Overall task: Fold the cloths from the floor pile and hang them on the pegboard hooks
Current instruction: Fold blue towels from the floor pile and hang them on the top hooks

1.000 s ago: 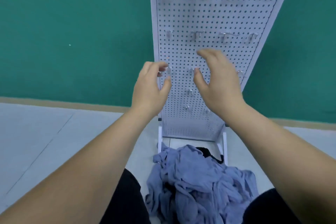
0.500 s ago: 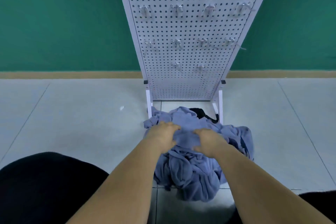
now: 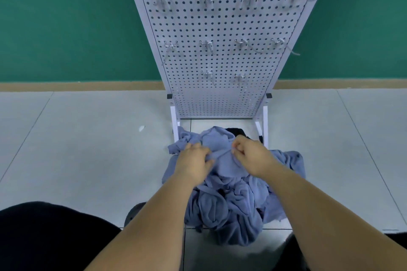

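Note:
A heap of blue-grey cloths (image 3: 233,200) lies on the floor tiles in front of the white pegboard stand (image 3: 220,55). My left hand (image 3: 195,161) and my right hand (image 3: 251,156) are both down on top of the heap. Each one pinches the edge of the top cloth (image 3: 222,156), which stretches in a short taut line between them. Several metal hooks (image 3: 206,1) stick out of the board in rows, all bare in this view.
The pegboard stands on two white legs (image 3: 175,125) against a green wall (image 3: 66,24) with a tan skirting strip. Something black (image 3: 239,131) shows behind the heap. My dark-clothed knees (image 3: 44,237) fill the lower corners. Grey floor tiles (image 3: 88,149) spread to both sides.
My hands came down from in front of the pegboard hooks onto the cloth heap and took hold of the top cloth. My view dropped from the board to the floor.

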`<move>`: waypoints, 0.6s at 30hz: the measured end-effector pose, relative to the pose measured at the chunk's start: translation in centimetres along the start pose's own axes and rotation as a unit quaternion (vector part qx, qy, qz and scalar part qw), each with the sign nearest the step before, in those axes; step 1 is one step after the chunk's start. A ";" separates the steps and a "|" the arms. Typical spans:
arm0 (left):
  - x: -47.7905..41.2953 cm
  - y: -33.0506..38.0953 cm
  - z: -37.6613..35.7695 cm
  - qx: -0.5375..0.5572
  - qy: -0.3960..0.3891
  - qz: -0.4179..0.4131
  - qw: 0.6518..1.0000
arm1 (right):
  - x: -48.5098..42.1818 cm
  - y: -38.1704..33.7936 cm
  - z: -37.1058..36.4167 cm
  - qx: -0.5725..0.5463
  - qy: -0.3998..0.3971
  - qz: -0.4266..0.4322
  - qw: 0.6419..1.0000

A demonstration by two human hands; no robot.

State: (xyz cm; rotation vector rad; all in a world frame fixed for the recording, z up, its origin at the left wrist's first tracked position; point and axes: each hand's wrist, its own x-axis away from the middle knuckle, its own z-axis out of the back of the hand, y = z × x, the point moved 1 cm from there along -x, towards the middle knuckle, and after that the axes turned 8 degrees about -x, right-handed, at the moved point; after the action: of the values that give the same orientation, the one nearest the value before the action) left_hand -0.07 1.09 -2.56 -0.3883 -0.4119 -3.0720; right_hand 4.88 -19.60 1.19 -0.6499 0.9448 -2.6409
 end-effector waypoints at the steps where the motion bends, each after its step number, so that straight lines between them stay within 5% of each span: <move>1: -0.3 0.2 1.1 0.047 0.032 0.014 0.998 | -0.1 -0.3 1.2 -0.014 0.018 0.010 1.000; 6: -1.3 2.6 8.4 0.237 0.083 0.004 0.968 | 0.3 -2.2 6.1 0.011 0.003 0.033 0.999; 11: -1.0 5.7 15.5 0.283 0.021 -0.061 0.957 | 2.2 -6.7 9.6 0.083 -0.034 0.073 0.993; 18: 2.2 6.6 23.5 0.238 0.015 -0.099 0.966 | 4.3 -11.0 12.8 0.224 0.136 0.144 0.954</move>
State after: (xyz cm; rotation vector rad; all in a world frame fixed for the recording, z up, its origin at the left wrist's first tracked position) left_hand 3.79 0.88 21.61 -0.2931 -1.2200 -3.0049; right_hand 6.48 -19.81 18.51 -0.0357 0.4251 -2.5764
